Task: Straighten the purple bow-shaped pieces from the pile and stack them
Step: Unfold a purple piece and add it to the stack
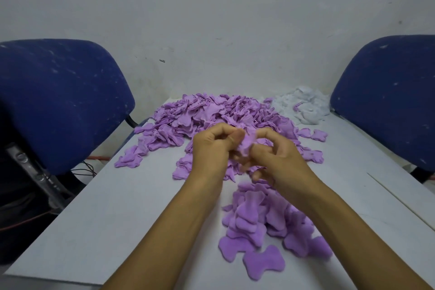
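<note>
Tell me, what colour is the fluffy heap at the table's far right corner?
White, seen in the head view: the fluffy heap.

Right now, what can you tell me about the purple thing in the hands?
The purple piece is soft, fuzzy-looking fabric, crumpled so its bow shape is hidden. It is held up above the table, in front of the big purple pile. The left hand pinches it with thumb and fingers from one side, and the right hand grips it from the other.

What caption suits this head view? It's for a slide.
Both hands work a purple piece between pile and stack.
</note>
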### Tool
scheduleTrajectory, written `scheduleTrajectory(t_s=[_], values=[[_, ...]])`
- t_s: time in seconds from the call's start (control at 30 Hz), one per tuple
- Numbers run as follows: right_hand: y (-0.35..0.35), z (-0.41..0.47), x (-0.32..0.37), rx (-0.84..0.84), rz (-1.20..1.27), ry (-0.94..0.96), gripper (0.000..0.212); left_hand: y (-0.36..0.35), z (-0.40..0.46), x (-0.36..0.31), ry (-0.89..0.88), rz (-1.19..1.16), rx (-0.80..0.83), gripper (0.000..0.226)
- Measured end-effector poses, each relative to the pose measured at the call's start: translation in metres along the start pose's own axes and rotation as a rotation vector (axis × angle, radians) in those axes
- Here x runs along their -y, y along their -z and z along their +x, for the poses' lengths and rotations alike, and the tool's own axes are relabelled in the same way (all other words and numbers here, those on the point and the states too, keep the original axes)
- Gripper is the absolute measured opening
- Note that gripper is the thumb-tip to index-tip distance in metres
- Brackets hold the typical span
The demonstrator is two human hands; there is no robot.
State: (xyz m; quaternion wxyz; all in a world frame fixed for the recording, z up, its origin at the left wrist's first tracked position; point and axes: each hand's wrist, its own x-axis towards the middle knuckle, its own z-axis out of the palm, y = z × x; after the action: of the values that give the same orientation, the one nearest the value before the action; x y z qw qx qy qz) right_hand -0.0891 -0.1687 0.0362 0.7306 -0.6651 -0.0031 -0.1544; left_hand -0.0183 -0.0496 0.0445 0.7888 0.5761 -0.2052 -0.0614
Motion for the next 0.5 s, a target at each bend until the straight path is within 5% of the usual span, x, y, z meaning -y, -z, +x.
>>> scheduleTrajectory(t_s=[0.07, 0.2, 0.37, 0.5], values=[[0.005, -0.003, 0.002, 0.03, -0.082, 0.04, 0.032, 0.01, 0.008, -0.002, -0.024, 0.109, -0.06, 0.018], [0.013, -0.004, 0.0, -0.111, -0.815, 0.519, 0.056, 0.016, 0.006, -0.002, -0.062, 0.332, 0.048, 0.003], [0.009, -0.001, -0.009, -0.193, -0.966, 0.766, 0.027, 0.012, 0.003, -0.004, 0.104, 0.22, 0.108, 0.011], [0.003, -0.002, -0.005, -0.041, -0.868, 0.529, 0.002, 0.013, 0.005, -0.006, 0.273, -0.006, 0.06, 0.013]])
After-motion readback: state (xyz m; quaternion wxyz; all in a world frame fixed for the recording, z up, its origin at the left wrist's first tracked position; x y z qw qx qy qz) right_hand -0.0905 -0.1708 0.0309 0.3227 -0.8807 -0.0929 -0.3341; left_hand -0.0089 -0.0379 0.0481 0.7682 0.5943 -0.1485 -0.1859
